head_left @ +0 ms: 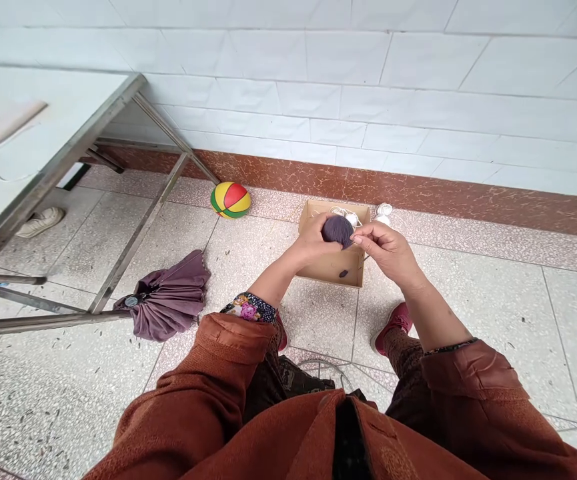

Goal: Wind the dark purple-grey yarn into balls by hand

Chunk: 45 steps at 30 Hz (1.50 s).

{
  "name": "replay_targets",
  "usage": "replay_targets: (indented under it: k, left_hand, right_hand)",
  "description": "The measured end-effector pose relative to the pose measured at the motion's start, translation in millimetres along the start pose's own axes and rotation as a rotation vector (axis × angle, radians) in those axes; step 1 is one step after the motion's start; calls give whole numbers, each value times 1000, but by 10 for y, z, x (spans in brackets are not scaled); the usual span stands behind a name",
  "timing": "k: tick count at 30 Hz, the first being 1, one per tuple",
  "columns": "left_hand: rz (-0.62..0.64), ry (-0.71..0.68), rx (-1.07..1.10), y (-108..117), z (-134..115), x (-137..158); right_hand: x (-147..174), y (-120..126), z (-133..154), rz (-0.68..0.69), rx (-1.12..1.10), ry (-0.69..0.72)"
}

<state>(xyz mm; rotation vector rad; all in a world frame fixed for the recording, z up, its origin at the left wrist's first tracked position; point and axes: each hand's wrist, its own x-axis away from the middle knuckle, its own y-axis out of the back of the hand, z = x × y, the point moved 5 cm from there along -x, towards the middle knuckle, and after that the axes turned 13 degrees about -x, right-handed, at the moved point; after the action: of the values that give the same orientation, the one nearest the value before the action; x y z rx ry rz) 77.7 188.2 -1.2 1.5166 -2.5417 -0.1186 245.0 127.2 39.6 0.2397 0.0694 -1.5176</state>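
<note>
Far L: desk (75,87) w/ metal frame, a roll (18,121) lying on top; a pale shoe (42,222) on the floor underneath. Next, by the desk's lower bar, a purple umbrella (173,300) lies on the floor, loosely gathered; can't tell if it touches the bar. Then a red, yellow & green ball (231,200) nr the foot of the wall (268,100). Mid: L hand (313,239) is curled round a dark purple yarn ball (337,231), held over the cardboard box (315,268), exact height unclear. In the box: white cord (352,219) toward the back & a small dark scrap (343,273) nr the front. R hand (388,252) is narrow, thumb & index tips together at the yarn ball's R edge; a strand b/w them is too fine to confirm. Step in hand looks like working the yarn at that edge, L steadying, R doing the fine bit. Next move prob. calls for a light, precise R pinch w/ the L grip firm, so the yarn ball doesn't slip. Just behind the box's far R corner, more white cord (383,211) sits on the floor. Below, R of middle, a red shoe (395,325).
</note>
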Motion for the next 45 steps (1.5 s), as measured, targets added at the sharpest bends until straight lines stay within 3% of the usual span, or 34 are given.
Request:
replay_targets:
  k: [4, 7, 11, 15, 18, 21, 24, 27, 31, 36, 38, 41, 45]
  left_hand:
    - [340, 6, 70, -197, -71, 135]
    - [449, 4, 299, -259, -178, 217]
    - [363, 10, 537, -194, -254, 209]
    - [115, -52, 623, -17, -261, 117]
    - [-85, -54, 518, 100, -193, 49]
    - [-198, -45, 258, 154, -101, 4]
    - [-173, -50, 13, 135, -32, -13]
    - [0, -21, -73, 45, 11, 10]
    - [286, -37, 90, -112, -50, 107]
    - [420, -61, 391, -216, -199, 197]
    - [397, -44, 489, -220, -235, 190]
    - [257, -79, 593, -161, -279, 131]
    - [46, -135, 531, -76, -271, 32]
  right_hand:
    - [-28, 104, -71, -123, -91, -44]
    - [-43, 139, -125, -194, -118, -77]
    - [-45, 110, -183, -210, -28, -90]
    - [-31, -39, -162, -94, 139, 13]
    - [-7, -184, -89, 65, 177, 94]
    - [6, -215, -6, 118, 122, 113]
    - [-5, -137, 35, 62, 58, 115]
    - [-25, -21, 8, -53, 49, 105]
    - [-39, 89, -69, -195, 43, 57]
    - [-34, 123, -196, -277, -48, -72]
    - [-30, 102, -229, -252, -25, -86]
    - [-22, 49, -223, -190, 44, -41]
    - [-6, -69, -123, -26, 90, 64]
